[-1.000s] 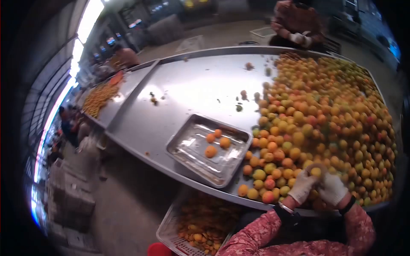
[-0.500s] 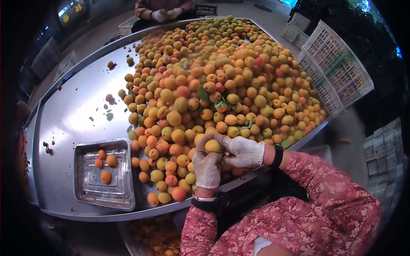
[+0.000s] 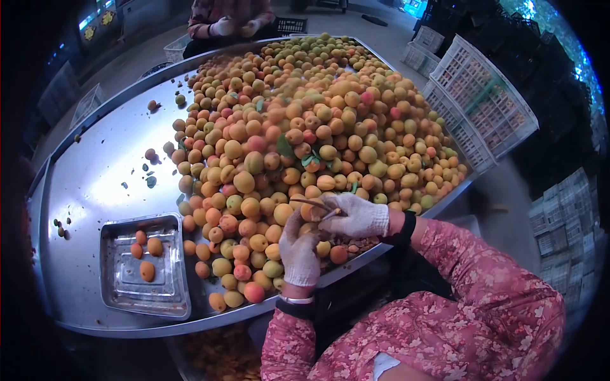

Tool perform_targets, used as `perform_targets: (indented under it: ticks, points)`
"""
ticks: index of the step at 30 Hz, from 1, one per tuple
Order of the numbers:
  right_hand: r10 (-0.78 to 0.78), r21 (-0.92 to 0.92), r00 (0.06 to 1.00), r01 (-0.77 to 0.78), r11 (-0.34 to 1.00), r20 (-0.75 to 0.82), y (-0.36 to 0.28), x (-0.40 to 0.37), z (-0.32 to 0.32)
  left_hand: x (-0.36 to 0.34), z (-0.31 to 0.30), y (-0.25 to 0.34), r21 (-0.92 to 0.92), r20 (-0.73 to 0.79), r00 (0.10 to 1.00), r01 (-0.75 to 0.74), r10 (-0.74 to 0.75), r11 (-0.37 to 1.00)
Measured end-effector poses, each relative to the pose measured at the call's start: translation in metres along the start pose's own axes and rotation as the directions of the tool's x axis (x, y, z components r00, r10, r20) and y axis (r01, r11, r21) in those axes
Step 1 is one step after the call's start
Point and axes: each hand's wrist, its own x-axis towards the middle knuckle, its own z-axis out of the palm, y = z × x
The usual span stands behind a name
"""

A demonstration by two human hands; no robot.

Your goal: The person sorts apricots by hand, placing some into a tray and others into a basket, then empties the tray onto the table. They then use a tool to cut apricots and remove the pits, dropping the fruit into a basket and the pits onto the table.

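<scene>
My left hand (image 3: 300, 255), in a white knit glove stained brown, is closed around an apricot (image 3: 309, 213) that its fingers partly hide. Close against it, my gloved right hand (image 3: 357, 217) pinches a thin brown stick-like piece (image 3: 310, 202), which juts to the left across the top of the apricot. Its exact kind I cannot tell. Both hands are over the near edge of a large heap of apricots (image 3: 279, 178), yellow, orange and reddish, with a few green leaves (image 3: 284, 147) among them.
The heap lies on a metal table (image 3: 89, 184) with a raised rim. To the left, a shallow metal tray (image 3: 143, 295) holds several apricots. White plastic crates (image 3: 483, 95) stand along the right side. Across the table is another person with gloved hands (image 3: 223, 26). More fruit shows below the table.
The whole view has shifted slightly, with the table now a little further left. The stick-like piece now shows above my fingers, and the apricot between my hands is more covered.
</scene>
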Motion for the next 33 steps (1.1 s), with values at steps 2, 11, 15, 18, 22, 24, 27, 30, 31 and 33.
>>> perform_targets:
  ticks: [2,11,15,18,22,24,27,30,31,33]
  points:
    - [-0.094,-0.129,0.995,0.091,0.987,-0.015,0.0,0.0,-0.002,-0.002,-0.001,0.004,0.045,0.036,0.999,-0.004,0.003,0.999]
    - [0.138,0.115,0.99,-0.137,0.984,0.002,-0.033,-0.026,-0.001,-0.009,0.001,0.012,0.114,0.121,0.989,-0.104,0.091,0.988]
    - [0.134,0.366,0.969,-0.049,0.929,-0.209,-0.034,-0.031,-0.003,-0.009,-0.002,0.011,0.099,0.103,0.994,-0.054,0.043,0.994]
    - [-0.049,0.057,0.963,0.066,0.996,-0.264,-0.025,-0.019,-0.002,-0.008,-0.003,0.012,0.124,0.113,0.992,0.033,-0.048,0.992]
    - [0.179,0.256,0.963,-0.125,0.959,-0.202,-0.025,-0.02,-0.002,-0.004,-0.003,0.007,0.285,0.069,0.991,0.09,-0.114,0.954]
    - [0.206,0.335,0.961,-0.136,0.933,-0.185,-0.018,-0.018,-0.003,-0.006,0.005,0.004,0.281,0.069,0.997,-0.036,0.018,0.959]
    - [0.24,0.429,0.957,-0.15,0.891,-0.165,-0.016,-0.018,-0.003,-0.006,0.007,0.003,0.233,0.063,0.989,-0.142,0.131,0.962]
    - [0.234,0.469,0.959,-0.134,0.873,-0.161,-0.016,-0.019,-0.004,-0.003,0.003,0.002,0.063,0.041,0.999,-0.033,0.03,0.997]
    - [0.22,0.492,0.962,-0.115,0.863,-0.159,-0.016,-0.018,-0.004,-0.002,0.002,0.001,-0.062,0.035,0.998,0.055,-0.052,0.997]
    - [0.224,0.472,0.963,-0.131,0.872,-0.147,-0.016,-0.015,-0.004,-0.004,0.005,0.007,-0.056,0.051,0.998,0.046,-0.043,0.997]
